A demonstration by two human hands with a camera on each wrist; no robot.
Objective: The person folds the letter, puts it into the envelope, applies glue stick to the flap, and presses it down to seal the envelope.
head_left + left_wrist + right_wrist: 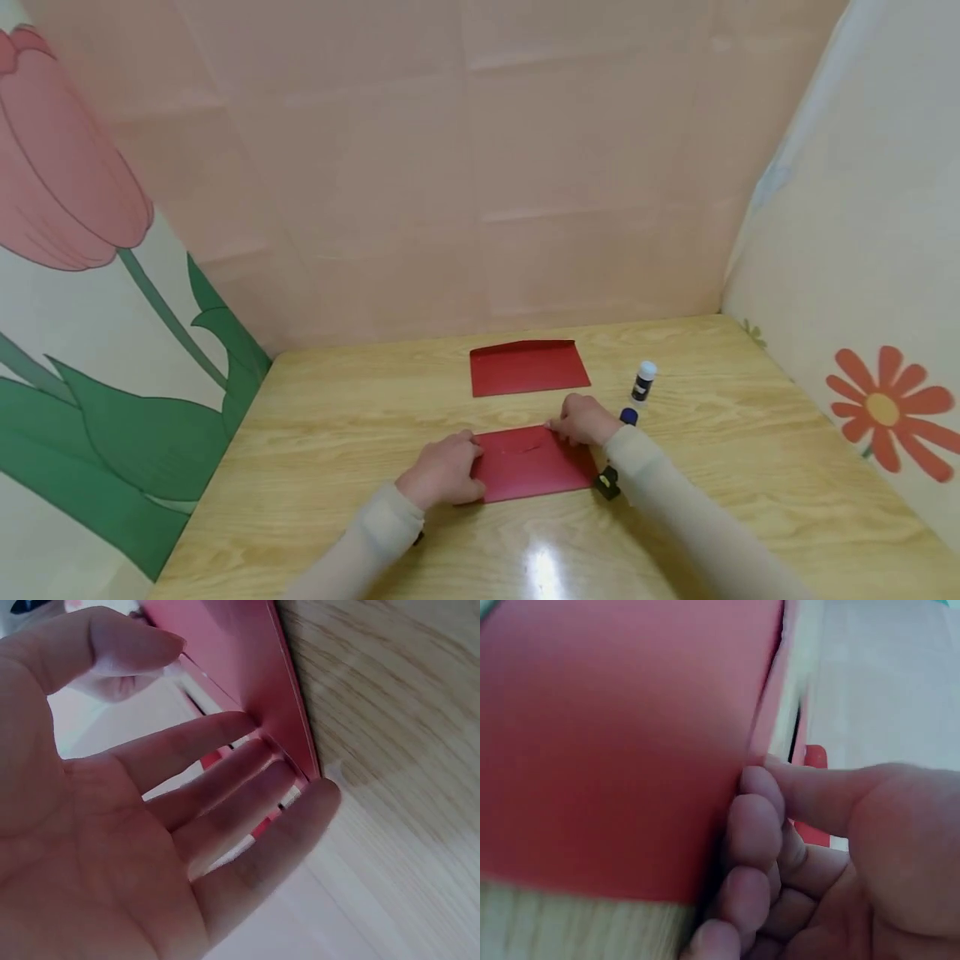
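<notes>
A red paper envelope [525, 475] lies flat on the table in front of me. At its left end rests my left hand [444, 471]; in the left wrist view its fingers [255, 847] are extended against the envelope's edge, thumb apart. My right hand [585, 419] is at the top edge, right of the middle. The right wrist view shows its thumb and curled index finger pinching the edge of the red paper [622, 750]. A second red envelope [531, 371] lies farther back, its flap raised along the far side.
Right of the far envelope stands a small dark bottle with a white cap [645, 380]. A blue cap [628, 415] shows beside my right wrist, its lower part hidden. A small black object [607, 482] sits under that wrist. Walls with painted flowers flank the wooden table [337, 417].
</notes>
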